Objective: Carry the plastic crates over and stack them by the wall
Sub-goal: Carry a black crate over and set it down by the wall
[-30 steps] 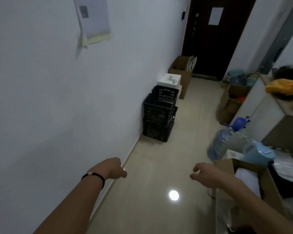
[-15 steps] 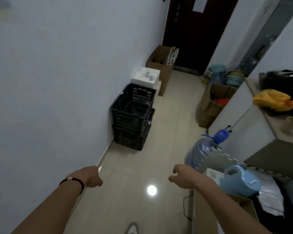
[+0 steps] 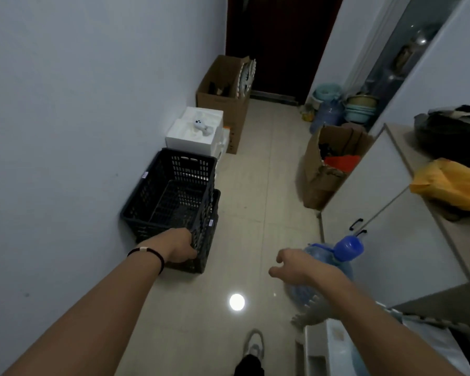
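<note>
Black lattice plastic makes up the two crates: the top crate (image 3: 174, 191) sits nested or stacked on the lower crate (image 3: 201, 251), both hard against the wall (image 3: 73, 137) on the left of the corridor, just in front of a white foam box (image 3: 193, 134); the top one looks empty, its mesh floor showing through; by its open grid walls I judge it light and stiff, unlikely to flex much, with little risk of breaking if set down firmly. The left hand (image 3: 178, 246), with a dark band on its wrist, lies over the near end of the stack at the top crate's near rim; its fingers curl downward, but whether they grip the rim or only rest against the mesh cannot be told from here. The right hand (image 3: 292, 265) hangs in the air, well apart from the crates, fingers loosely spread and holding nothing, above a blue water bottle (image 3: 329, 261) by the cabinet (image 3: 377, 213). The best hold, as I judge it, is the rolled rim at the two short ends, or the cut-out slots near the far rim; one hand at each end would keep the crate level; smooth plastic may slip in a one-handed pinch; the top crate may bind in the lower one, so a straight upward lift seems wise.
</note>
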